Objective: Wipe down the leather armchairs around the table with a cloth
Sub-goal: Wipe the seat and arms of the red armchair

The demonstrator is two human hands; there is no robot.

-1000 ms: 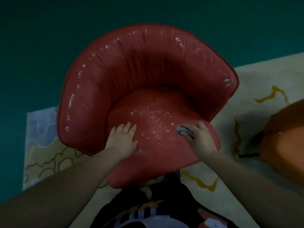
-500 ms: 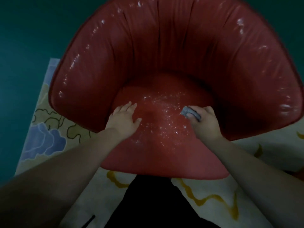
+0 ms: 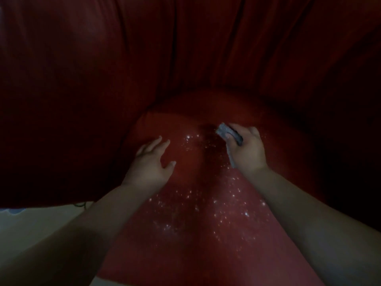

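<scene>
A red leather armchair (image 3: 185, 58) fills nearly the whole view, its pleated backrest dark above and its seat cushion (image 3: 195, 213) speckled with glinting droplets. My right hand (image 3: 246, 150) grips a small grey cloth (image 3: 226, 132) and holds it against the seat near the back crease. My left hand (image 3: 150, 162) lies flat on the seat's left side, fingers straight and spread, beside the left armrest.
A strip of pale rug (image 3: 31, 221) with a blue patch shows at the lower left under the chair's side. The chair's backrest and armrests close in on three sides. The light is dim.
The view has dropped much closer to the seat. Both hands have slid deeper toward the backrest, the right one carrying the cloth along. The rug and the orange chair have left the view.
</scene>
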